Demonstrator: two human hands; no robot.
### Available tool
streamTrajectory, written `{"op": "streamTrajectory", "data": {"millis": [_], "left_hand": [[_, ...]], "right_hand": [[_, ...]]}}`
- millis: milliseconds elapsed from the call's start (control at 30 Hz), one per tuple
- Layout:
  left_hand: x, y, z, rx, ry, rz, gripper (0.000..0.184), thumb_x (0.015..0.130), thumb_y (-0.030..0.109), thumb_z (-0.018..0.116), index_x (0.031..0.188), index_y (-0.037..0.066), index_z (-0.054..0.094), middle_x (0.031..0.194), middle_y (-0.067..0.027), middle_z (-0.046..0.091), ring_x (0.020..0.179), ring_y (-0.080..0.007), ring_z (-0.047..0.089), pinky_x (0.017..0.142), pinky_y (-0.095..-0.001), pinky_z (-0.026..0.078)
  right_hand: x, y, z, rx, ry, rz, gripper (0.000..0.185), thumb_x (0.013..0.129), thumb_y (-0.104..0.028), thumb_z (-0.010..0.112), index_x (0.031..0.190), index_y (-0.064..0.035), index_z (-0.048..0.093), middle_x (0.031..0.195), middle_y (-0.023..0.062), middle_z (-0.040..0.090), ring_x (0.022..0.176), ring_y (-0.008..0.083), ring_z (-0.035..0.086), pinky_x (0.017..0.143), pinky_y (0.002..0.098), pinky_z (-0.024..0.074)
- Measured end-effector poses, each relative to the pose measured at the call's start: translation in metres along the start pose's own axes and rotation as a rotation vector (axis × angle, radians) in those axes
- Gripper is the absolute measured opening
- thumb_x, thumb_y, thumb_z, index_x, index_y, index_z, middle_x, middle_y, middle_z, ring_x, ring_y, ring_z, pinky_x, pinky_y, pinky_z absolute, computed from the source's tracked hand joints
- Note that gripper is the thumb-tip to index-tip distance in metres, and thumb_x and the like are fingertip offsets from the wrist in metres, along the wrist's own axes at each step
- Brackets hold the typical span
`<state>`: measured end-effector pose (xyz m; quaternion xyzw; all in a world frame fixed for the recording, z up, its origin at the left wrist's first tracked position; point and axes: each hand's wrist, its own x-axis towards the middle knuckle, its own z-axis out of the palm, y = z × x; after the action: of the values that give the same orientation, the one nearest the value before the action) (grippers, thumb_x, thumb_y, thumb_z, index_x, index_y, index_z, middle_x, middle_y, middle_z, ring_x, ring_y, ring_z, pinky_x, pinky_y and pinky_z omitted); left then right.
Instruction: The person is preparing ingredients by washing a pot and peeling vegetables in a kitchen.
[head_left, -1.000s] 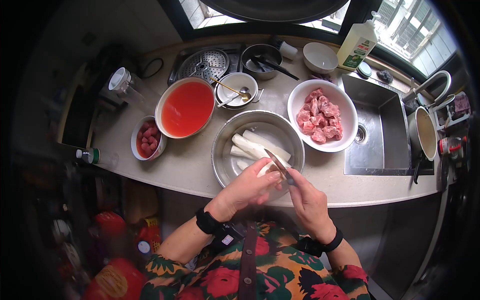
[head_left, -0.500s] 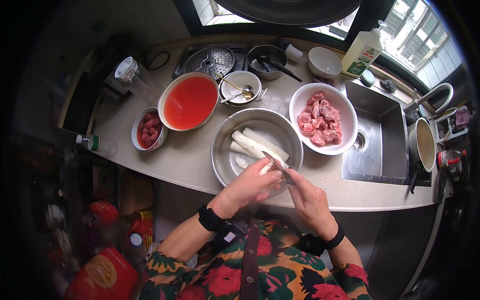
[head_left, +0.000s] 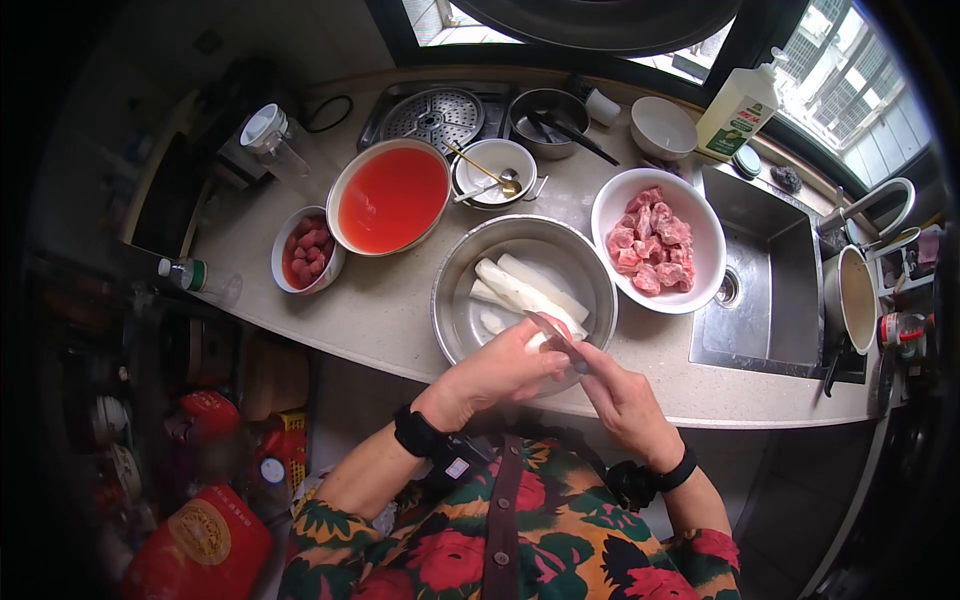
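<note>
Over the near rim of a steel basin point(head_left: 441, 318), my left hand point(head_left: 492, 372) is closed around a short white root piece point(head_left: 537, 341), mostly hidden by the fingers. My right hand point(head_left: 628, 402) grips a knife point(head_left: 552, 332), its blade lying against that piece and close to the left fingertips. Inside the basin rest several long peeled white roots, perhaps yam point(head_left: 520, 289), and a small cut chunk point(head_left: 492, 322). Their exact kind is not certain.
A white bowl of raw meat chunks point(head_left: 655, 245) stands right of the basin, before the sink point(head_left: 765, 290). To the left are a bowl of red liquid point(head_left: 394, 200) and a smaller bowl of reddish round pieces point(head_left: 308, 253). Behind sits a pot with spoons point(head_left: 495, 172).
The view has shifted slightly, so the counter things appear a little farther right. Both hands keep their grips, and the knife stays at the root piece.
</note>
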<state>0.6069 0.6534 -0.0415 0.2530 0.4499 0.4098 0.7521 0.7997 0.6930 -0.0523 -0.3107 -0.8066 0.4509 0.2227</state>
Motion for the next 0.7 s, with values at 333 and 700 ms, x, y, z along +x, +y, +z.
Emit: {"op": "streamTrajectory", "data": {"millis": [333, 700], "left_hand": [[-0.006, 0.0, -0.008, 0.001, -0.037, 0.018, 0.036, 0.085, 0.019, 0.059, 0.114, 0.008, 0.041, 0.081, -0.007, 0.054, 0.043, -0.0025, 0.038, 0.037, -0.0146, 0.031], [-0.013, 0.002, -0.01, -0.006, -0.044, 0.037, 0.031, 0.085, 0.02, 0.059, 0.11, 0.008, 0.044, 0.079, -0.0074, 0.055, 0.043, -0.0028, 0.037, 0.037, -0.0148, 0.03]], "right_hand": [[0.001, -0.011, 0.004, -0.047, 0.004, 0.024, 0.041, 0.085, -0.008, 0.052, 0.125, -0.0099, 0.044, 0.09, 0.0208, 0.06, 0.082, 0.0365, 0.06, 0.066, 0.0387, 0.0482], [0.001, -0.02, 0.004, -0.017, -0.037, 0.056, 0.038, 0.086, -0.009, 0.051, 0.123, -0.0082, 0.045, 0.089, 0.0212, 0.06, 0.082, 0.0369, 0.06, 0.066, 0.0394, 0.0479]]}}
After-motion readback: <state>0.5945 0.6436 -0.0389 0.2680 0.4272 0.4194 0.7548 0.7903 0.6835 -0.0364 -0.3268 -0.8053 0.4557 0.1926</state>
